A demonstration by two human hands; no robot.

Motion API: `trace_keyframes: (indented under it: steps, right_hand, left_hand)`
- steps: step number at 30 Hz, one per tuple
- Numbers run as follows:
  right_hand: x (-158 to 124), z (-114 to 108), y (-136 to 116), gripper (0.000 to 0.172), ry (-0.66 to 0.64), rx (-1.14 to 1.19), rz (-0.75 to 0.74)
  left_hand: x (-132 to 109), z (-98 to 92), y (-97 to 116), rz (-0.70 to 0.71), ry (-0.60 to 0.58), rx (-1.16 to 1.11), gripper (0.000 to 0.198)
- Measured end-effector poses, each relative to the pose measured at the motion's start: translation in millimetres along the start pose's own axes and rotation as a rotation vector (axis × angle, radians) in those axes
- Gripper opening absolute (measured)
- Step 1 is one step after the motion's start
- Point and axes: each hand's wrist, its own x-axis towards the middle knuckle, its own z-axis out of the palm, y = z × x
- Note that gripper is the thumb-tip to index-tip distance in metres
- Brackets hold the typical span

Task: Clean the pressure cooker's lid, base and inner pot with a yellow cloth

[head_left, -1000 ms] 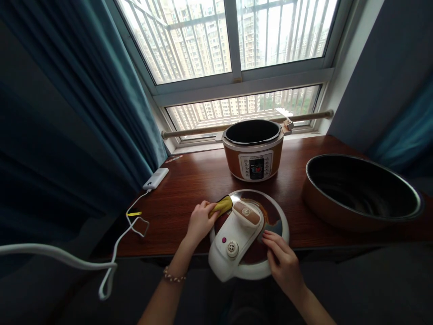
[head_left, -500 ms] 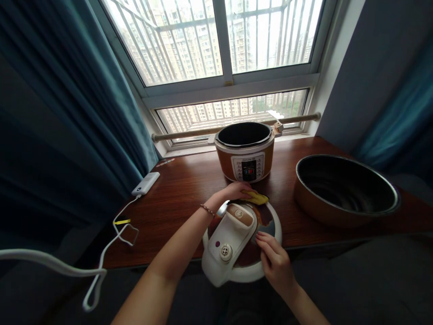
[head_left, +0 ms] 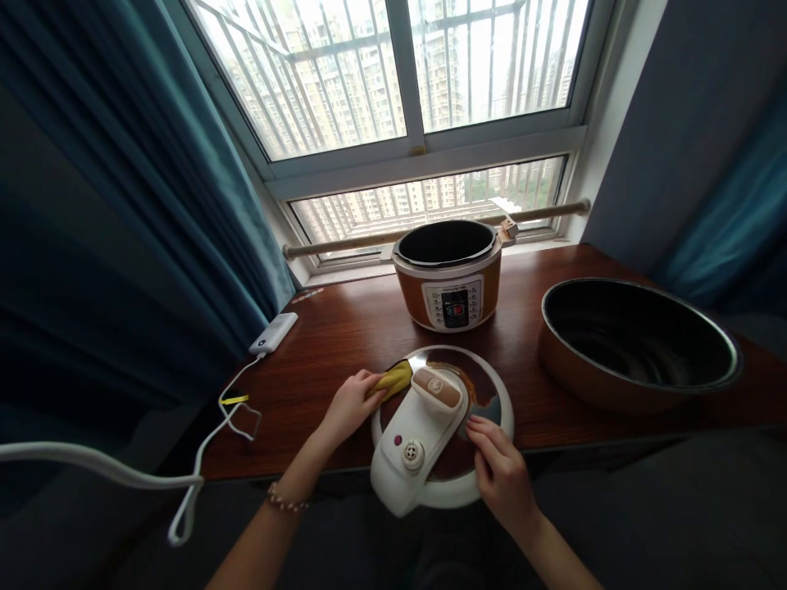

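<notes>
A round pressure cooker lid (head_left: 443,493) with a white rim and a tan-topped handle lies at the table's front edge, its near side reaching past that edge. My left hand (head_left: 352,403) is closed on a yellow cloth (head_left: 394,379), pressed to the lid's upper left rim. On the lid's right side rests my right hand (head_left: 501,467), fingers bent together and fingertips touching the surface; whether anything is pinched in them is hidden. Beyond the lid stands the cooker body (head_left: 452,287), lidless, its control panel facing me.
A large dark-lined pot (head_left: 636,344) sits at the right of the wooden table (head_left: 332,328). At the left lie a white power bank (head_left: 274,333) and its white cable (head_left: 209,438) with a yellow tie. Blue curtains (head_left: 184,164) and a barred window (head_left: 344,74) surround the table.
My left hand has swept the yellow cloth from the lid's far right rim round to its upper left rim. The right hand stays in place on the lid.
</notes>
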Motion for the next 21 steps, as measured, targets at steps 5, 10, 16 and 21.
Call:
trace_keyframes:
  steps: [5, 10, 16, 21]
  right_hand:
    - [0, 1, -2, 0.038, 0.022, 0.006, 0.010]
    - [2, 1, -3, 0.038, 0.012, 0.024, 0.020]
    - [1, 3, -5, 0.039, 0.024, 0.011, 0.026]
    - [-1, 4, -5, 0.040, 0.003, 0.018, 0.045]
  left_hand:
    - [-32, -2.5, 34, 0.117, 0.013, 0.094, 0.024]
    - [-32, -12.1, 69, 0.219, -0.106, 0.096, 0.017]
    - [-41, -12.7, 96, 0.265, -0.124, 0.241, 0.020]
    - [-51, 0.6, 131, 0.357, -0.125, 0.344, 0.022]
